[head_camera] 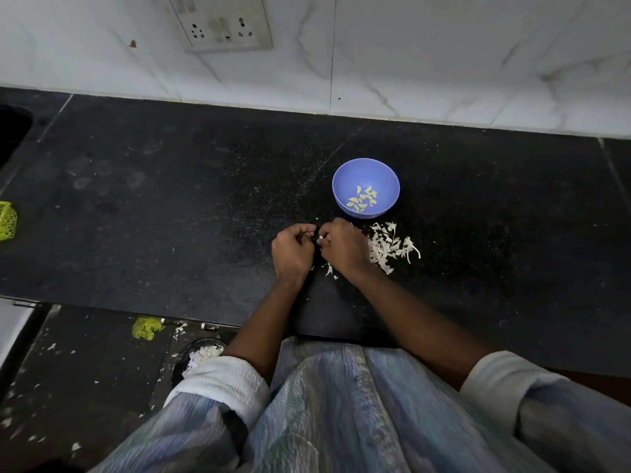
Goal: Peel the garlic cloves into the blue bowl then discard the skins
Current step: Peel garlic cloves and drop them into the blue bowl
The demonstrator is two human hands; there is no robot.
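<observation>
Both hands, left hand [292,251] and right hand [342,245], pinch a garlic clove [320,237] between curled fingertips, just short of the blue bowl [365,188]. Small, firm, likely slippery; its papery skin should tear best from the tip.

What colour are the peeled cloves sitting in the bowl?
Pale yellow-green, lying in the blue bowl; the peeled cloves show in the head view, the only one.

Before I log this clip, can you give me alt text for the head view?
Two hands, left hand and right hand, pinch a small garlic clove together over a black counter. Just beyond sits a blue bowl holding peeled cloves, with a pile of white skins to the right.
</observation>
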